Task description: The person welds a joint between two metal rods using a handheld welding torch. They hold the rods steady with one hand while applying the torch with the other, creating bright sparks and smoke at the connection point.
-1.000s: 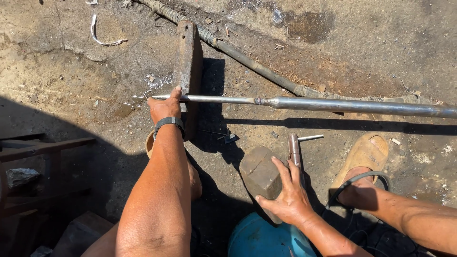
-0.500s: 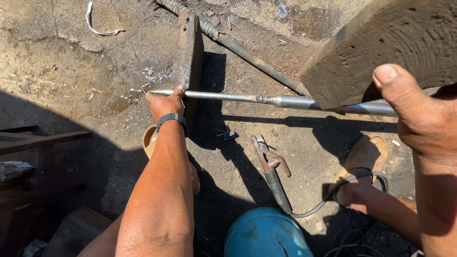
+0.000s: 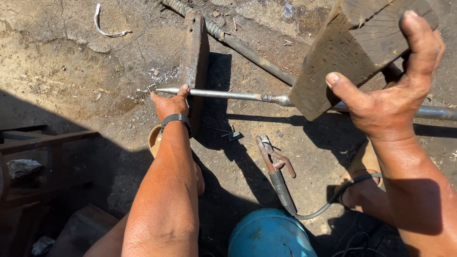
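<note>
— Two hands at work: what does each one hold?
— The left hand (image 3: 170,103) is closed around the thin end of a metal rod (image 3: 223,94), right where it crosses an upright wooden block (image 3: 193,62) standing on the dirt ground (image 3: 71,71). The right hand (image 3: 390,95) grips a second, larger wood block (image 3: 354,47), lifted above the rod, thumb on its near face.
— And below the rod?
— A welding clamp (image 3: 272,159) with its cable lies on the ground, beside a blue drum (image 3: 269,235).
</note>
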